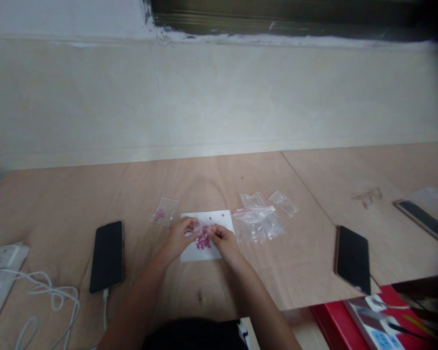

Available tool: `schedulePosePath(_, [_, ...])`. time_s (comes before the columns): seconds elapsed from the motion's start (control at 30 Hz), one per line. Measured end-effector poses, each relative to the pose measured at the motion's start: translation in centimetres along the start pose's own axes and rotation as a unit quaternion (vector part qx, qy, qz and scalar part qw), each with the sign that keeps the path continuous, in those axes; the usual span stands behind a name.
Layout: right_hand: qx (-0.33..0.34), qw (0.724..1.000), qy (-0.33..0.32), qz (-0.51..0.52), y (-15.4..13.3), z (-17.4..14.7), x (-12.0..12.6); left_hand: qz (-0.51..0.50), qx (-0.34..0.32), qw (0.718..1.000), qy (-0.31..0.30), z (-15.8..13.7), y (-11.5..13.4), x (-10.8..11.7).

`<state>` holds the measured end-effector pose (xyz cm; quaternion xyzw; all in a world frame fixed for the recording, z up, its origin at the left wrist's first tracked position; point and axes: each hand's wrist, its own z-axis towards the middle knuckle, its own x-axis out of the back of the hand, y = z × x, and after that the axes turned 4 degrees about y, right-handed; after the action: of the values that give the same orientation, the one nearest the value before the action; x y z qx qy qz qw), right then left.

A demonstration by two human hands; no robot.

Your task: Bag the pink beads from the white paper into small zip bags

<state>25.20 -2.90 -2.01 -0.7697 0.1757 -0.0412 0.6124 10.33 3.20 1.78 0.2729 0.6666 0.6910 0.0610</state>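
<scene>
Both my hands meet over a white sheet of paper (188, 253) on the wooden table. Between them is a small clear plastic bag (197, 225). My left hand (182, 235) pinches the bag's left side. My right hand (222, 239) has its fingertips closed at the right side; whether they grip the bag or a bead is too small to tell. Small pink beads (203, 241) lie in a heap on the paper just below the fingers, with a few loose ones near its top right corner. Up and left of the paper rests a zip bag (165, 212) with several pink beads inside.
Clear zip bags (259, 223) are piled right of the paper. A black phone (107, 256) with a white cable (54, 290) lies at left, another phone (352, 258) at right. Farther right are a third phone (425, 222) and scissors (368, 197). A power strip (381, 335) sits on something red below the edge.
</scene>
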Motion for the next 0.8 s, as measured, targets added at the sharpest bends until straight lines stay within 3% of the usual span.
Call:
schedulePosePath(0.5, [-0.005,1.0,0.007,0.002,0.27,0.02,-0.04,-0.009,-0.009,1.0,0.01,-0.24,-0.63,0.47])
schedulePosePath(0.8, [0.0,1.0,-0.004,0.016,-0.25,0.0,0.08,-0.054,0.04,0.998,0.016,-0.04,0.1,0.98])
